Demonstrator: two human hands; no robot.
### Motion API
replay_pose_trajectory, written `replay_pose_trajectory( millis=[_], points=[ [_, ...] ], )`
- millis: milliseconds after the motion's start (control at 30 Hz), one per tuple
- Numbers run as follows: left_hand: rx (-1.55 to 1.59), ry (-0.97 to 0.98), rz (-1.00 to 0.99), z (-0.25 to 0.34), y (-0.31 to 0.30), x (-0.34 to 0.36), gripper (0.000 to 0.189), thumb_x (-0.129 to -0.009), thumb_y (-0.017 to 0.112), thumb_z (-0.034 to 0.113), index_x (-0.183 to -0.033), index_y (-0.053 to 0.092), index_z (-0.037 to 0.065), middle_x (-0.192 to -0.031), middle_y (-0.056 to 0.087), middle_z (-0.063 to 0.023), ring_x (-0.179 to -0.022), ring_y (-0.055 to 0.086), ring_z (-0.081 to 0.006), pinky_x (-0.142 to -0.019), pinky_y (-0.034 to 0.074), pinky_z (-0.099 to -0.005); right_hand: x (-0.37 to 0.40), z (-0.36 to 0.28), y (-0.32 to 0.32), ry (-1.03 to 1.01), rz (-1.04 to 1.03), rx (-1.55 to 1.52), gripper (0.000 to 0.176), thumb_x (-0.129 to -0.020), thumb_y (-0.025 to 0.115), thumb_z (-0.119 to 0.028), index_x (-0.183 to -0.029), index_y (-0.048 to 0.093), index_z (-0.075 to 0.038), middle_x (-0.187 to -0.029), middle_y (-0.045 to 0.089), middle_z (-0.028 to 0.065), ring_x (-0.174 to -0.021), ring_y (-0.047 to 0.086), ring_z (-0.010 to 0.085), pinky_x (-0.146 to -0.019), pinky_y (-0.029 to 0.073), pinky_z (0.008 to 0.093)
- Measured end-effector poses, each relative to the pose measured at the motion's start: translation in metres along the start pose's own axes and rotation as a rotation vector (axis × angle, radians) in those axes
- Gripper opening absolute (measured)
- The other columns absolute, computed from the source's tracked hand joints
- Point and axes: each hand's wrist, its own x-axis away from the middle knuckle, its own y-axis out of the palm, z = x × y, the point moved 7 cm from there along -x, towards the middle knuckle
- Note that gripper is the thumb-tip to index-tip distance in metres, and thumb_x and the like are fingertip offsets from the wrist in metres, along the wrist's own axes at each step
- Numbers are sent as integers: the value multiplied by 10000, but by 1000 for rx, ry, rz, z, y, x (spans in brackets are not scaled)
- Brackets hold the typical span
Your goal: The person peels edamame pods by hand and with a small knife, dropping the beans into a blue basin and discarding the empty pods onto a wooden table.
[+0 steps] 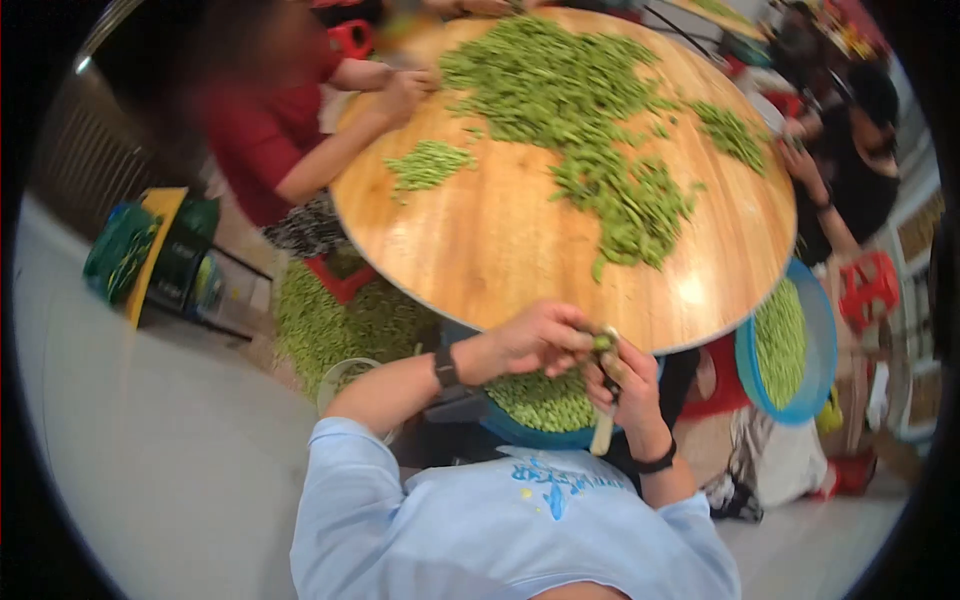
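My left hand (548, 340) is closed, its fingertips pinching a green pod (601, 343) just over the near edge of the round table. Right beside it, my right hand (632, 388) meets the pod with its fingertips. That hand is wrapped round a small tool with a pale, flat end (602, 432) pointing down towards me; its kind cannot be made out. Below both hands, a blue basin (545, 436) in my lap area holds light green shelled beans (540, 402). A large heap of green pods (560, 90) spreads over the wooden table (480, 250).
A person in red (275, 140) works at the left by a small pile of beans (428, 165). Another person in black (860, 170) sits at the right. Beans fill a second blue basin (822, 350) and cover the floor at left (325, 315). Red stools (866, 290) stand around.
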Motion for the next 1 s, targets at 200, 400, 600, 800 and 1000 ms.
replay_pose_trajectory(
  millis=[200,400,600,800,1000],
  points=[
    [-1183,662,205,22,15,17,257,-832,662,185,-1017,594,20,-844,611,-156,-741,635,-293,-637,497,-381,2,10,-10,85,112,-9,269,-936,535,-194,-1155,501,-42,-726,499,57,-458,398,87,-364,318,199],
    [-1643,980,237,34,51,48,232,-786,664,142,-954,578,6,-765,560,-157,-674,601,-350,-572,486,-419,11,21,-18,162,36,-179,250,-924,549,-137,-1157,533,-47,-703,539,96,-436,409,116,-346,321,227],
    [-1326,1022,9,34,54,48,167,-850,625,144,-889,576,-11,-726,571,-156,-623,588,-342,-544,463,-398,18,21,-7,243,-39,-332,272,-913,576,-132,-1181,561,-88,-734,559,136,-450,425,127,-362,335,212],
    [-1139,901,188,35,47,42,190,-914,575,184,-878,624,4,-649,562,-145,-596,599,-276,-548,450,-350,18,3,2,50,104,-126,287,-928,527,-89,-1212,547,-48,-734,563,103,-467,460,119,-362,342,215],
    [-882,702,239,19,37,33,212,-931,541,183,-995,616,-5,-757,630,-106,-706,628,-145,-619,482,-296,25,-9,13,-260,210,367,328,-953,460,-38,-1272,524,-2,-735,567,45,-495,483,79,-395,376,200]
  ],
)
